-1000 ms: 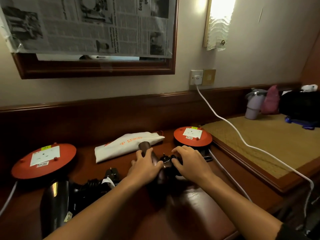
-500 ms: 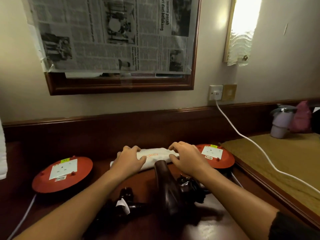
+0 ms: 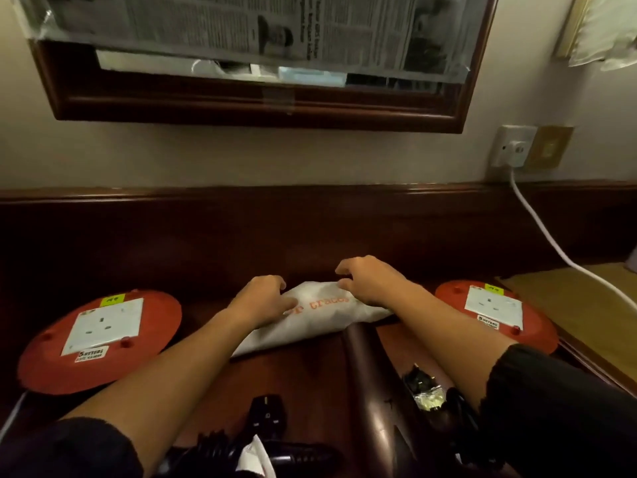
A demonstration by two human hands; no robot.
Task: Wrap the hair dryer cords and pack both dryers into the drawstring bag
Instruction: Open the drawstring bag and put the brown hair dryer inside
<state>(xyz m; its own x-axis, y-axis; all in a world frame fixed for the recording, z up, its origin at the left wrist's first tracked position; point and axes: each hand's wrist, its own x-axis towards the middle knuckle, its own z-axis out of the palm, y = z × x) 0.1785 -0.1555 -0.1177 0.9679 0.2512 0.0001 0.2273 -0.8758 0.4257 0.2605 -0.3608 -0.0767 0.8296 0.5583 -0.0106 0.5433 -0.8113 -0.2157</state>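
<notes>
Both hands (image 3: pixel 262 298) (image 3: pixel 370 284) on the white bag (image 3: pixel 310 319) at the bench (image 3: pixel 293 370) back, fingers (image 3: pixel 275 282) curled pinching cloth: risk of dragging it against the near dryer (image 3: pixel 375 381) and snagging the loose plug (image 3: pixel 267 414).

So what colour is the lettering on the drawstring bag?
Orange, printed on the white drawstring bag; it shows in the head view.

The room is dim and warm. Light comes from a lamp (image 3: pixel 606 29) at the top right (only its edge shows). The dark worktop (image 3: pixel 310 370) shines a little and sinks into shadow near the bottom. The newspaper (image 3: pixel 241 25) print looks blurry. Straight lines bend at the edges.
</notes>
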